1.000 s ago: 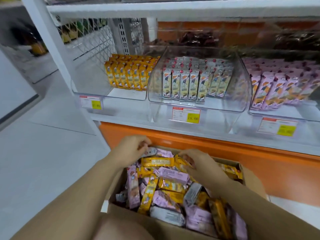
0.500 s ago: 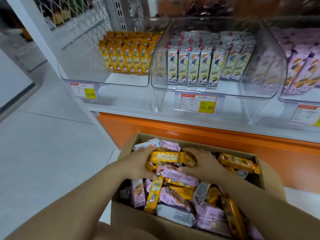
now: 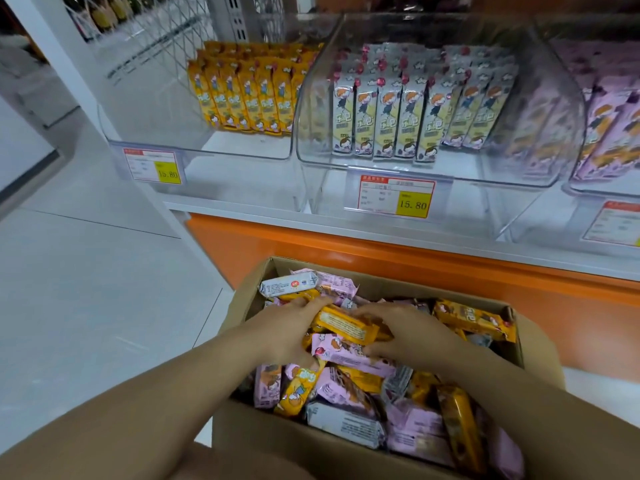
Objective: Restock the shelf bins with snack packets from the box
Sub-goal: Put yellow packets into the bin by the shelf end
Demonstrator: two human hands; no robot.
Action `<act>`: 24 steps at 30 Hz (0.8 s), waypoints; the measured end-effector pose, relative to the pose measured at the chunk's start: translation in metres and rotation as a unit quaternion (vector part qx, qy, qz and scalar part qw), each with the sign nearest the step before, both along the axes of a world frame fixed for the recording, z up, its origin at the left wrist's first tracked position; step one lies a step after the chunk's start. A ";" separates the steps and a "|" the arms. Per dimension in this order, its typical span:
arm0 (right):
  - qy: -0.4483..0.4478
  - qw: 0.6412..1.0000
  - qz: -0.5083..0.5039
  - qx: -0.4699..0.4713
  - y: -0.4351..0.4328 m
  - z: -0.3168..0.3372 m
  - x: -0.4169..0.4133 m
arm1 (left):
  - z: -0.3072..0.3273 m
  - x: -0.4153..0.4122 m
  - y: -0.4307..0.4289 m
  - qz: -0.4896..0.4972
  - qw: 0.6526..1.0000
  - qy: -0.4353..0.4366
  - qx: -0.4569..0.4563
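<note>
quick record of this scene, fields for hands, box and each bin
left hand: grips the left end of the held orange packet, over the box
right hand: grips its right end
box: cardboard, open, piled with mixed orange, pink and grey packets
left bin: orange rows upright at the back
middle bin: grey rows upright; price tag reads 15.80
right bin: pink rows

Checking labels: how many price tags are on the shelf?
3: left tag below the yellow packets, middle tag on the centre bin, right tag cut off at the edge. Others may lie outside view.
</note>
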State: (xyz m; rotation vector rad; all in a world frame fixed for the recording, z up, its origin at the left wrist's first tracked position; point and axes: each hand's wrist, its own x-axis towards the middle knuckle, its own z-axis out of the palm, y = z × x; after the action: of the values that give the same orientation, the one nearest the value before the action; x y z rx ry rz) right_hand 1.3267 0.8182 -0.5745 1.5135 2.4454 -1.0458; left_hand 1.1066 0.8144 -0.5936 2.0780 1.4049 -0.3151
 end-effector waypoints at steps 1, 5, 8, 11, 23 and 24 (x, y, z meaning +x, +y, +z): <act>0.004 1.000 -0.013 0.001 -0.001 0.000 0.002 | -0.001 0.002 0.000 0.007 1.000 -0.013 -0.008; 0.031 0.997 -0.075 0.019 -0.003 -0.005 0.010 | -0.001 0.007 -0.001 0.060 0.993 -0.083 -0.050; 0.064 0.987 -0.141 0.034 -0.004 -0.006 0.018 | 0.002 0.011 -0.001 0.064 0.990 -0.103 -0.068; 0.063 0.977 -0.194 0.065 -0.005 -0.008 0.029 | 0.005 0.016 -0.003 0.052 0.990 -0.108 -0.078; 0.082 0.981 -0.170 0.050 -0.007 -0.004 0.033 | 0.011 0.029 -0.006 0.044 0.983 -0.124 -0.125; 0.078 0.984 -0.155 0.048 -0.005 -0.004 0.031 | 0.012 0.030 -0.007 0.039 0.985 -0.113 -0.128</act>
State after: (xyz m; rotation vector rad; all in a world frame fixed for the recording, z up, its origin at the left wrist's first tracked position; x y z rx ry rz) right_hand 1.3576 0.8130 -0.5789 1.9647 2.4445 -1.1492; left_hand 1.1364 0.8076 -0.5814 1.7845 1.2367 -0.2069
